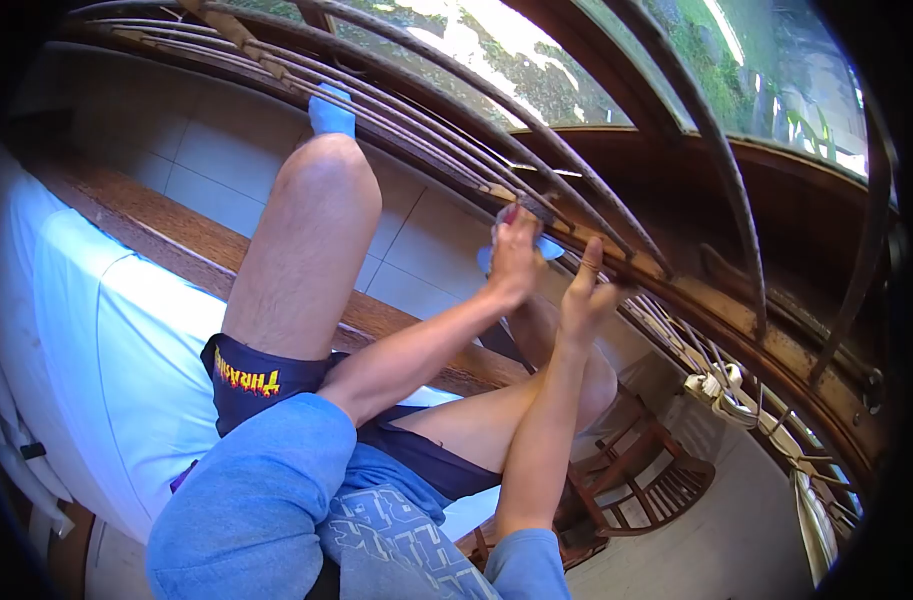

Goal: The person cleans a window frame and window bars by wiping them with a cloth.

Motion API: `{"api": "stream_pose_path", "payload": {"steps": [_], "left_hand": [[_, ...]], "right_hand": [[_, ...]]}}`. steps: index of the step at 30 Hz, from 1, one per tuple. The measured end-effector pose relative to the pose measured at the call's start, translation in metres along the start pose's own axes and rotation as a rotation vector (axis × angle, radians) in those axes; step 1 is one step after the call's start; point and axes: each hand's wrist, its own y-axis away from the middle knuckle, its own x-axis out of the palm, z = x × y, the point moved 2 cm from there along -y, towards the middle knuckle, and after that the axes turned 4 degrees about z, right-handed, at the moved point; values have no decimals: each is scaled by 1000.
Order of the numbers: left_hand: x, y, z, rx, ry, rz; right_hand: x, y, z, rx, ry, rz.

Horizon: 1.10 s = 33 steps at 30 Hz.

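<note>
My left hand [516, 258] is closed round a small reddish and grey thing, too small and blurred to name, against the wooden window frame [681, 300]. Just right of it, my right hand [588, 300] grips the edge of the same frame, its thumb pointing up and its other fingers partly hidden. Curved metal bars [716, 130] rise from the frame beside both hands. Thin parallel rods [406, 125] run along it to the upper left.
My bent knee [326, 180] and a blue sock [332, 110] are at the upper left, near the rods. A white-covered bed or bench [126, 330] with a wooden edge [176, 225] lies at the left. A wooden chair [666, 490] stands below right. Tied pale cloth [721, 390] hangs by the window.
</note>
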Motion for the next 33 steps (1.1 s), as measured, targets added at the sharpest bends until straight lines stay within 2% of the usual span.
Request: {"api": "stream_pose_path", "payload": {"steps": [3,4,8,9,13,15,16,18,21,23,24,28,29,33], "left_hand": [[6,4,-15,338,5,-255],[6,2,-10,338,8,-256],[8,-17,37,-1,-156,-80],[11,-21,48,-1,-149,-77],[13,-53,82,250,-118,-49],[16,-68,95,-164,-195,270],[8,-66,88,-166,-188,280],[-17,-78,61,-363,-24,527],[8,-88,89,-370,87,484],[14,-83,94,-407,184,57],[19,-86,98,-402,188,46],[43,-88,118,-436,276,-132],[39,-85,118,-442,274,-131],[11,-94,103,-406,40,278]], "right_hand": [[-5,-1,6,54,-36,9],[-5,-1,7,51,-34,8],[-5,0,8,142,-15,15],[-7,0,7,139,-9,12],[-4,-2,-6,65,19,-6],[-4,2,-18,102,21,28],[-6,6,-25,139,21,68],[-8,-8,-31,165,10,147],[-7,-3,-16,133,81,85],[-5,-2,-9,0,91,-29],[-5,-3,-3,-10,85,-25],[-6,1,5,148,-41,52],[-6,3,4,152,-38,55],[-4,0,6,76,25,-24]]}}
